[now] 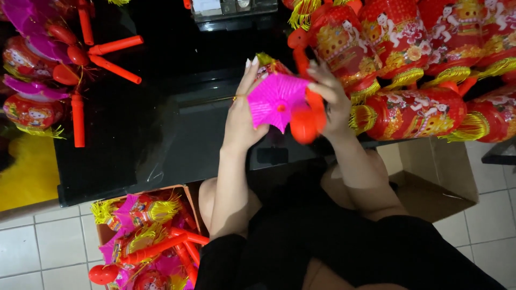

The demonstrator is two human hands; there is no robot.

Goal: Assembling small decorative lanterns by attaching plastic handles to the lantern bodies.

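1. The worktop (161, 123) is a glossy black slab, smooth and reflective.
2. Finished lanterns (414, 59) crowd its right end: fat red cylinders of printed foil with yellow fringe.
3. A cardboard box (141, 236) on the tiled floor at lower left holds more lanterns, pink pleats and orange sticks.
4. Loose orange plastic handles (107, 56) lie at the worktop's left.
5. The held lantern (279, 102), above the worktop's near edge, shows a pleated magenta paper star with a smooth orange handle.
6. The left hand (242, 115) cups its side, fingers straight.
7. The right hand (330, 99) is curled around the handle side.
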